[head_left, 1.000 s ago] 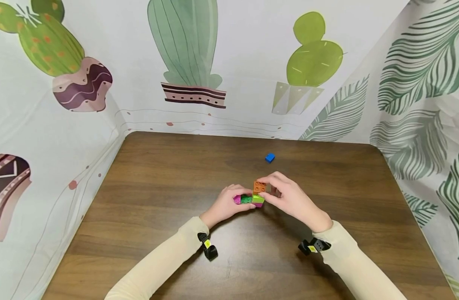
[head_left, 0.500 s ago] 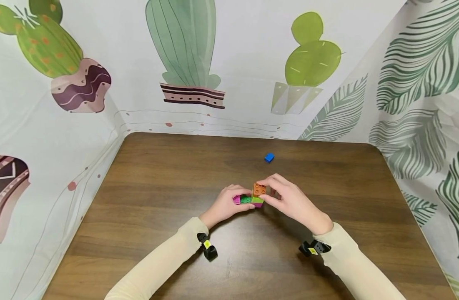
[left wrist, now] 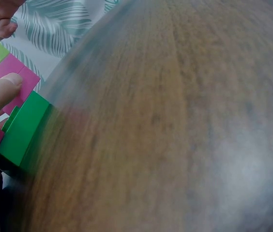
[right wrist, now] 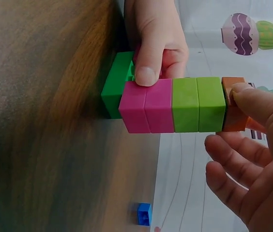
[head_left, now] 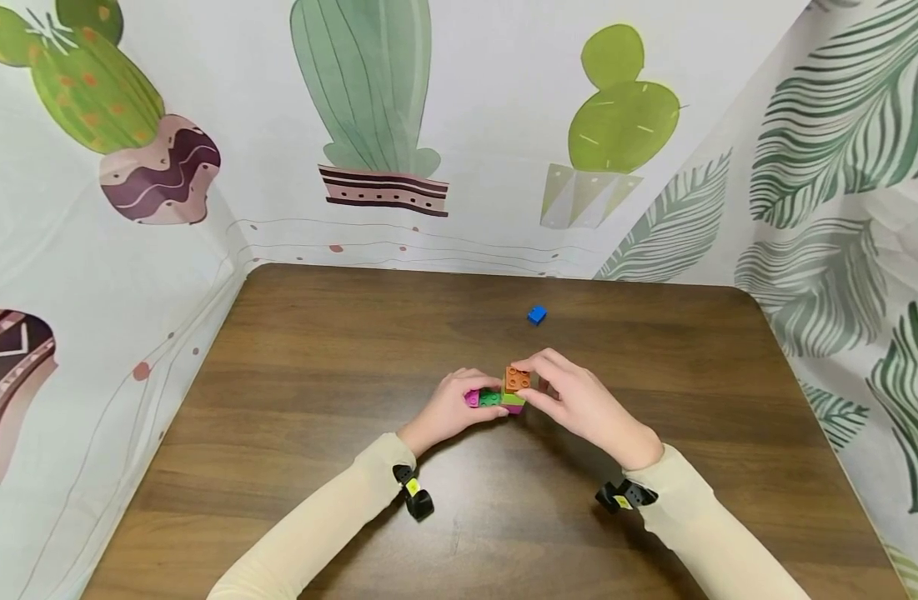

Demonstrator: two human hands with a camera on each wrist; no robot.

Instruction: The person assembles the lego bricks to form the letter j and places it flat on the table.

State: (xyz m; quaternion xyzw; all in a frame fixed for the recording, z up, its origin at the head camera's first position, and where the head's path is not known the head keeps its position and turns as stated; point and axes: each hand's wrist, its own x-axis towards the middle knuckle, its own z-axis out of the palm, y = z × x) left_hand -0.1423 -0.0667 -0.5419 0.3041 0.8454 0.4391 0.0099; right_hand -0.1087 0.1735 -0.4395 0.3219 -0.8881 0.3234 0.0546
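Note:
My left hand (head_left: 449, 408) grips a small build of toy building blocks, thumb and fingers on either side. Low against the table is a green block (right wrist: 114, 92), with a pink block (head_left: 471, 398) at its left end. From its right end rises a column of pink blocks (right wrist: 146, 108), then lime blocks (right wrist: 198, 104). The left thumb presses the column's pink part. At the top, my right hand (head_left: 582, 408) pinches an orange block (head_left: 517, 379) between thumb and fingers, right against the lime. Other right fingers curve below it in the right wrist view.
A loose blue block (head_left: 537, 315) lies farther back on the brown wooden table (head_left: 338, 333). Behind and beside the table hangs a white cloth (head_left: 496, 125) printed with cacti and leaves. Both wrists wear black camera bands.
My right hand has moved slightly down with the orange block, which now sits lower against the lime. The left hand has kept its grip and hardly moved.

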